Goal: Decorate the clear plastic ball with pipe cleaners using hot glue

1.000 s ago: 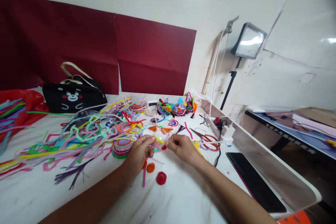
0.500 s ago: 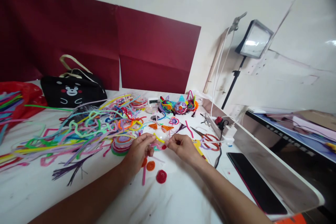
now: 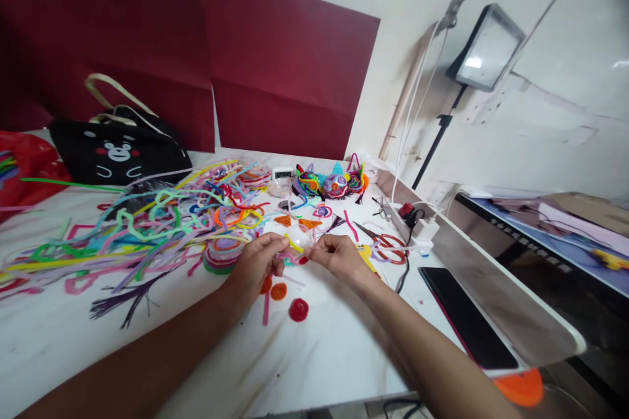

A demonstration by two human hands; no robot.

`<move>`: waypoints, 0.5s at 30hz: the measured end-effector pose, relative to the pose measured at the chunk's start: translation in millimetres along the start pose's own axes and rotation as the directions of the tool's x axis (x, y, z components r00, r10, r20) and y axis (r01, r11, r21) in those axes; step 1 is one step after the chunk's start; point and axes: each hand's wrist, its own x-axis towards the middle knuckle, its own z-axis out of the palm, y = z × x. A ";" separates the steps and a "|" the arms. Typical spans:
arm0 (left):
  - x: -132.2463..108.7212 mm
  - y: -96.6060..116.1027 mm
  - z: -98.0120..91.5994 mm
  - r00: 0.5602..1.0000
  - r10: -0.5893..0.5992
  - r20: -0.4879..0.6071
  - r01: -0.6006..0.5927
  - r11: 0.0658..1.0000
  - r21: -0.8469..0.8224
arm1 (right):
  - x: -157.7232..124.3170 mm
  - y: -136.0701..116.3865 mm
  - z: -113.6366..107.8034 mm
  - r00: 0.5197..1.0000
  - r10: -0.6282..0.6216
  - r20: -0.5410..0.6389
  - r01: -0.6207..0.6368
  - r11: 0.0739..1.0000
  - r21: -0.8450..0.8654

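Note:
Between both hands runs a short yellow pipe cleaner point(image 3: 295, 244), slightly curved. My left hand point(image 3: 260, 262) pinches its left end between thumb and fingertips. At its right end the fingertips of my right hand point(image 3: 337, 255) are closed on it. Just behind the strip sits a clear plastic ball point(image 3: 301, 233), partly covered by it. Orange triangular pieces point(image 3: 310, 223) lie farther back. On the table nearer to me are an orange coil point(image 3: 278, 291), a red coil point(image 3: 298, 309) and a pink strip point(image 3: 266, 309).
A tangled heap of pipe cleaners point(image 3: 162, 222) spreads over the left side. Orange-handled scissors point(image 3: 390, 249), a power strip point(image 3: 425, 230) and a phone point(image 3: 466, 317) are on the right. Finished colourful figures point(image 3: 337, 184) and a small digital clock point(image 3: 282, 174) stand at the back.
The camera view has tilted and shifted a little, so everything appears slightly higher and the table's front edge shows. Both hands keep nearly the same hold on the yellow pipe cleaner.

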 end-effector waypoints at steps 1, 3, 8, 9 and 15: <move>0.2 -0.5 -0.6 1.000 0.002 0.012 -0.002 1.000 0.010 | 0.2 -0.1 -0.2 1.000 0.001 -0.006 -0.001 1.000 0.004; 0.4 -1.4 -1.5 0.999 0.012 0.035 -0.013 1.000 0.028 | 0.7 -0.1 -0.6 1.000 0.003 -0.005 -0.003 1.000 0.005; 0.2 -1.0 -2.0 0.998 0.029 0.053 -0.032 0.998 0.061 | 0.9 -1.3 -0.7 1.000 0.024 -0.005 -0.025 0.999 -0.026; 0.1 -0.5 -1.8 0.998 0.028 0.048 -0.032 0.997 0.076 | 0.9 -1.8 -0.6 1.000 0.026 -0.010 -0.027 0.999 -0.032; -1.5 1.7 -0.8 0.999 0.032 0.035 -0.037 0.989 0.144 | 1.0 -7.3 -0.9 0.998 0.059 0.010 -0.058 0.996 -0.072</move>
